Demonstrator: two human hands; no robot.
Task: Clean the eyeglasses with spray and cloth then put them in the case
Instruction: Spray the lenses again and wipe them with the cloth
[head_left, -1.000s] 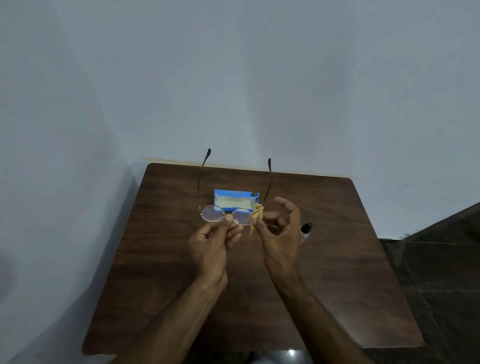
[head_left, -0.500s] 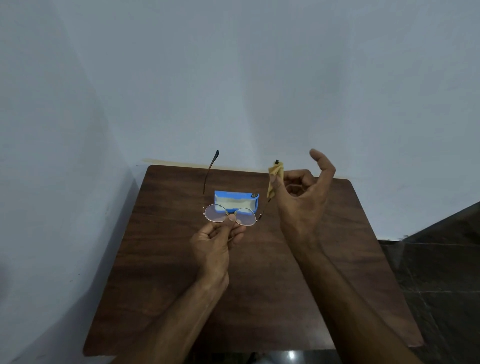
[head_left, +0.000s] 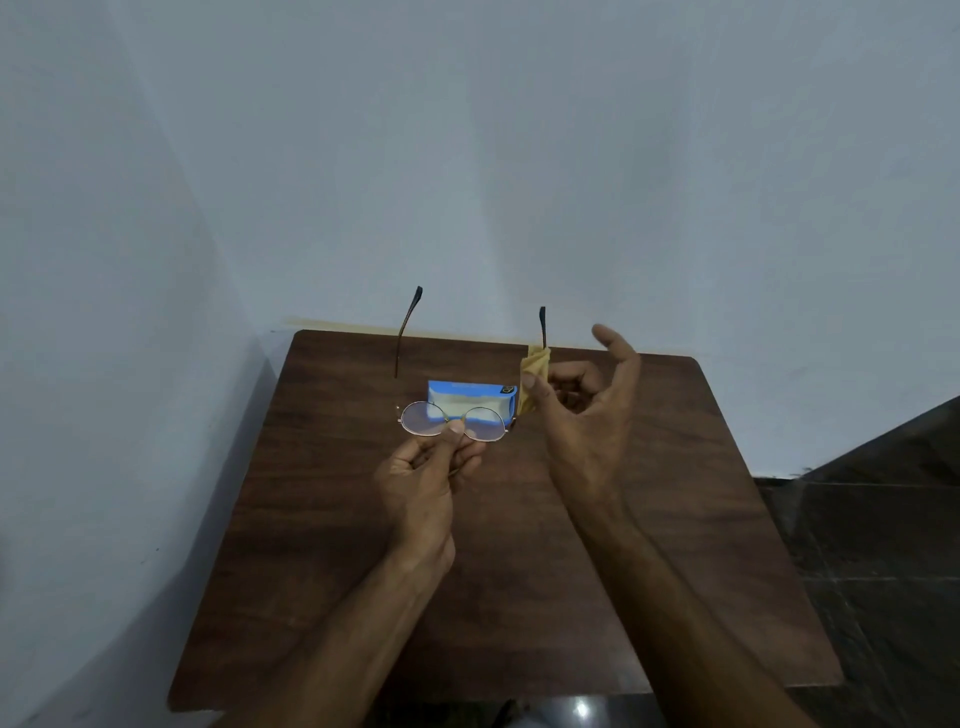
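Two hands show above one dark wooden table: one left hand and one right hand. Also in view are one pair of eyeglasses with two round lenses and two dark-tipped temple arms, one yellow cloth and one blue case, with two pale walls behind
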